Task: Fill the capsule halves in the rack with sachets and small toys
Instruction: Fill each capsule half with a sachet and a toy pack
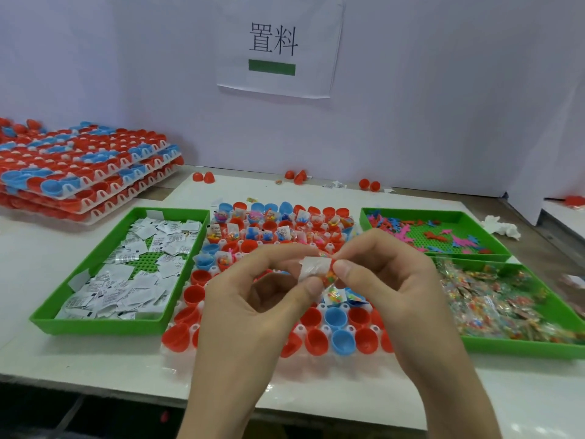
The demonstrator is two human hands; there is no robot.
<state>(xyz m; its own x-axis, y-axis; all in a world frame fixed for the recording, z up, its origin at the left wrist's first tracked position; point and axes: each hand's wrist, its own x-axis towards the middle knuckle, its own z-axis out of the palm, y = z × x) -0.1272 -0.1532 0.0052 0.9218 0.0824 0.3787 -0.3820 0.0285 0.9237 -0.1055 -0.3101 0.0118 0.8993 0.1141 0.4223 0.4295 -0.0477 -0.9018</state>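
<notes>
- Capsule halves (335,318) sit mouth-up in the rack (299,328), at the table (79,359) centre between the trays. Mouths up means items drop straight in.
- Far rows hold contents; near rows show bare red and blue cups. Judged progress: roughly half filled.
- A white sachet (313,268) and a clear packet (334,294) of coloured bits are held together above the rack's middle rows, close over the nearest unfilled cups.
- Left hand (253,299): thumb and fingers pinch the sachet's left side.
- Right hand (389,280): thumb and forefinger pinch the packet's top where it meets the sachet. The packet hangs below the grip.
- Probable reason for the two-handed hold: pairing or folding the items so they enter one cup together.
- Left tray (95,326), touching the rack's left edge, holds loose sachets within reach of the left hand.
- Right near tray (506,346) holds more clear packets; right far tray (443,213) holds flat toys (437,237). Both lie on the right hand's side.
- Tray walls stand above the rack on both sides; descent is open from directly above only.
- Open table lies in front of the rack, up to the near edge.
- A stack (88,166) of loaded racks stands far left, well apart. Loose halves (204,177) lie along the wall.
</notes>
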